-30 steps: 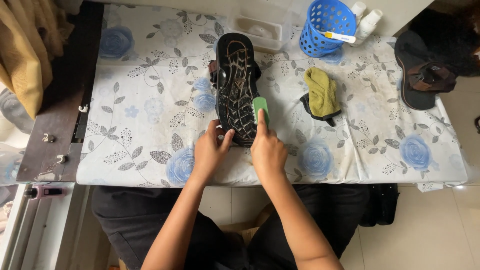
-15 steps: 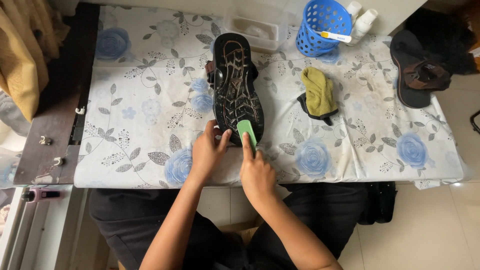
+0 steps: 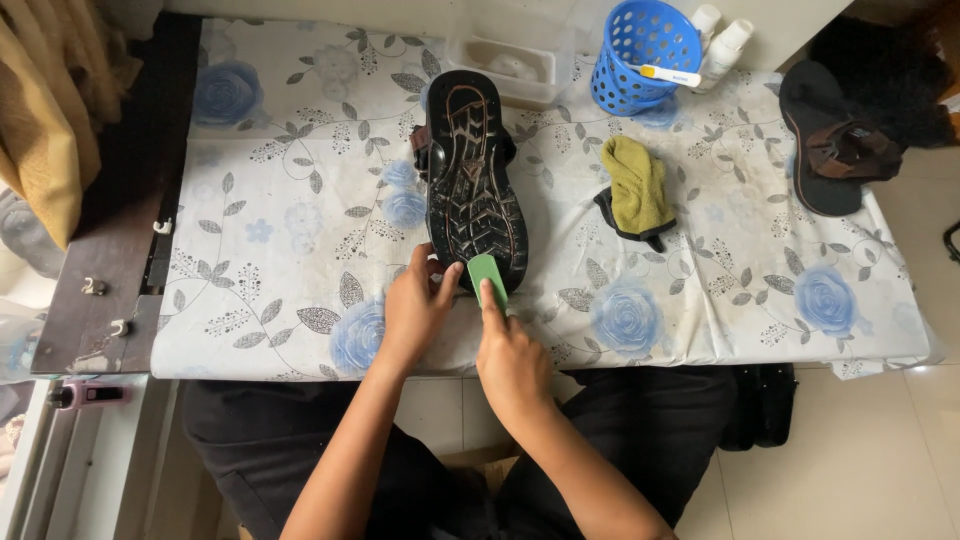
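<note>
A black sandal [image 3: 472,178] lies sole up on the flowered tablecloth [image 3: 300,230], its muddy tread facing me. My left hand [image 3: 417,303] rests on the near end of the sole, fingers spread over its heel edge. My right hand [image 3: 511,352] grips a small green brush [image 3: 489,279], index finger laid along its back, pressing it onto the sole's near right corner. A second black sandal [image 3: 828,140] lies strap up at the table's far right.
A yellow-green rag [image 3: 636,186] on a dark cloth lies right of the sandal. A blue perforated basket [image 3: 645,42] and two white bottles [image 3: 722,30] stand at the back, beside a white soap dish [image 3: 505,66]. A dark wooden surface [image 3: 115,210] borders the left.
My right hand has drawn the green brush down the sole toward me, from mid-sole to the near end. The left hand stays on the heel edge.
</note>
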